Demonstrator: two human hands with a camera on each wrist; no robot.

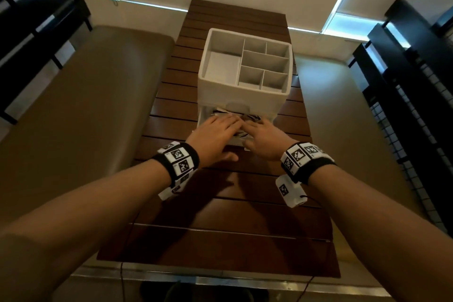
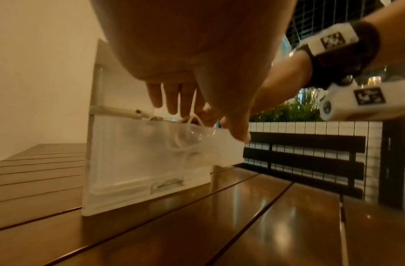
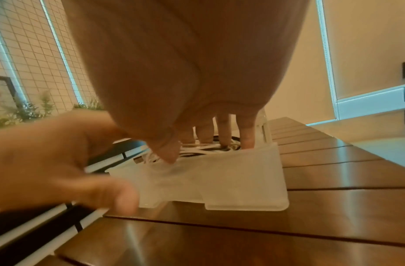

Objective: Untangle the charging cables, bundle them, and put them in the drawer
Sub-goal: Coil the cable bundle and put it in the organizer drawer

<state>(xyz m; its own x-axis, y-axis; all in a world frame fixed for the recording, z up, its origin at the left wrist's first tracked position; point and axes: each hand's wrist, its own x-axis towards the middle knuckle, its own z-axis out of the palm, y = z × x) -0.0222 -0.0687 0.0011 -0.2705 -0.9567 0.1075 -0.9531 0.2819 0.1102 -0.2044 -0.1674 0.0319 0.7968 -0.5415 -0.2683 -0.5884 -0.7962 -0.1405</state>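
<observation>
A translucent drawer (image 1: 202, 115) stands pulled out from the base of a white organizer box (image 1: 241, 95) on the wooden slat table (image 1: 220, 216). White and black charging cables (image 1: 250, 117) lie coiled inside it. Both hands lie side by side over the drawer. My left hand (image 1: 219, 129) rests with straight fingers (image 2: 171, 102) on the white cable loop (image 2: 193, 120). My right hand (image 1: 263, 133) presses its straight fingers (image 3: 224, 129) down onto the cables (image 3: 208, 149) inside the drawer (image 3: 233, 180), thumb at the front wall. Most of the bundle is hidden beneath the hands.
The organizer's top has several empty compartments (image 1: 223, 66). Tan bench seats (image 1: 85, 117) run along both sides of the table, with dark slatted backrests (image 1: 404, 68) behind them. Bare table surface lies between the drawer and me.
</observation>
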